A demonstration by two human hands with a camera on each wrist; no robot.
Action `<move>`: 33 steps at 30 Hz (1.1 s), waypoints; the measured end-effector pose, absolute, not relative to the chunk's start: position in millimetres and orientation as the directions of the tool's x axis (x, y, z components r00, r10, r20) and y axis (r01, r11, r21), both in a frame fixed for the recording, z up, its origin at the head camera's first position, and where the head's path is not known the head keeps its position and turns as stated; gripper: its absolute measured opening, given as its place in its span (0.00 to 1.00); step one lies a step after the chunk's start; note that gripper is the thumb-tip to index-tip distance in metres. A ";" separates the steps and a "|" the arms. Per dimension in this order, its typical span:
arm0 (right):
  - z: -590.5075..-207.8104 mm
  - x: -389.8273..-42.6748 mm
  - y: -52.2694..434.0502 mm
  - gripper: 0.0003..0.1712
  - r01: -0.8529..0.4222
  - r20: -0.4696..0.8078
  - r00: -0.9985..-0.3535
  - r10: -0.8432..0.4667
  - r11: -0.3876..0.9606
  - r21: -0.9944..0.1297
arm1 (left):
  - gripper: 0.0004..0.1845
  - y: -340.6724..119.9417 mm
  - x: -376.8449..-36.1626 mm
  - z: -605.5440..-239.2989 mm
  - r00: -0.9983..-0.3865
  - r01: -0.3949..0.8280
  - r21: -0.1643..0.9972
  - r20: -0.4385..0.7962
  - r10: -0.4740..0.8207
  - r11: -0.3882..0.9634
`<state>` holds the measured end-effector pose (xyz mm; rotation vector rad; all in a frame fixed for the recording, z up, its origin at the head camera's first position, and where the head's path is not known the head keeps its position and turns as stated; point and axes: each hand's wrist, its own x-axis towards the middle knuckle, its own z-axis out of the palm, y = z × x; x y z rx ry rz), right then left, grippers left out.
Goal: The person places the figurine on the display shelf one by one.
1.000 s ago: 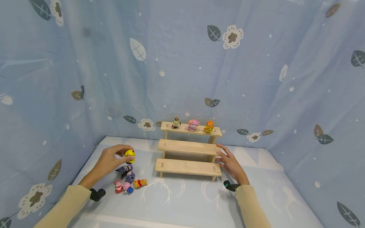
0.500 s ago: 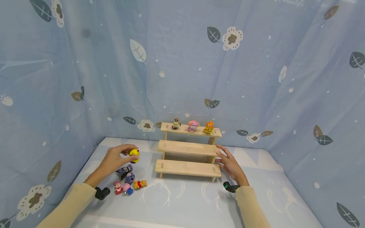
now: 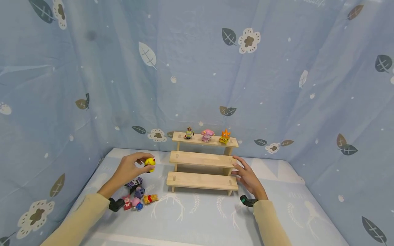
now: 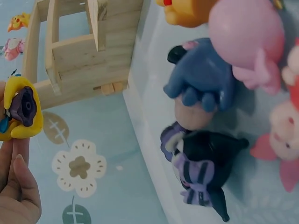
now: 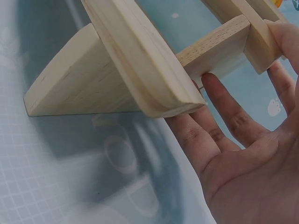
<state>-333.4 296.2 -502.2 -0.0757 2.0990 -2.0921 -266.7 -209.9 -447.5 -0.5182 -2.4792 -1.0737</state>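
Observation:
My left hand (image 3: 131, 168) pinches a small yellow figurine (image 3: 149, 164) between thumb and fingers, raised left of the wooden three-step shelf (image 3: 203, 180). In the left wrist view the figurine's dark purple underside (image 4: 24, 106) faces the camera. My right hand (image 3: 248, 177) is at the shelf's right end, its fairly straight fingers touching the middle board and side panel, as the right wrist view shows. On the top board stand a crowned figurine (image 3: 189, 133), a pink figurine (image 3: 207, 135) and an orange-yellow figurine (image 3: 225, 136).
Below my left hand several figurines lie grouped: a black-purple one (image 4: 205, 161), a blue donkey (image 4: 201, 74), a pink-blue one (image 3: 136, 204), a red-pink one (image 3: 127, 202) and a yellow bear in red (image 3: 150, 199). A patterned blue curtain (image 3: 197, 85) stands behind the shelf.
My left hand has moved right and slightly up with the yellow figurine, closer to the shelf. My right hand stays at the shelf's right end.

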 end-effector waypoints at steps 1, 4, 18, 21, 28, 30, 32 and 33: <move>-502.5 -333.8 296.2 0.35 0.087 -0.088 -0.984 -0.158 0.012 -0.996 | 0.21 -208.8 -267.1 -447.2 -0.857 0.475 0.607 0.484 0.178 0.637; -502.8 -334.2 296.2 0.35 0.088 -0.089 -0.983 -0.159 0.012 -0.996 | 0.22 -205.8 -268.2 -446.3 -0.858 0.475 0.617 0.485 0.172 0.628; -504.7 -334.1 296.8 0.33 0.083 -0.081 -0.985 -0.155 -0.009 -0.996 | 0.19 -184.8 -278.0 -437.3 -0.837 0.527 0.647 0.508 0.205 0.551; -504.9 -333.1 296.7 0.34 0.083 -0.081 -0.984 -0.157 -0.001 -0.997 | 0.18 -179.6 -280.7 -437.2 -0.839 0.526 0.649 0.503 0.208 0.550; -503.0 -330.6 295.4 0.35 0.092 -0.091 -0.984 -0.156 -0.001 -0.996 | 0.18 -168.7 -288.3 -438.6 -0.827 0.548 0.654 0.516 0.222 0.521; -502.3 -330.5 295.2 0.36 0.090 -0.089 -0.984 -0.157 -0.001 -0.996 | 0.18 -164.9 -290.4 -437.7 -0.815 0.566 0.649 0.531 0.230 0.508; -501.8 -330.7 295.3 0.36 0.086 -0.083 -0.985 -0.154 -0.011 -0.996 | 0.19 -160.7 -293.3 -437.2 -0.799 0.589 0.635 0.552 0.240 0.500; -501.6 -330.9 295.4 0.36 0.085 -0.082 -0.985 -0.153 -0.013 -0.996 | 0.19 -158.3 -294.6 -436.6 -0.794 0.596 0.634 0.558 0.243 0.493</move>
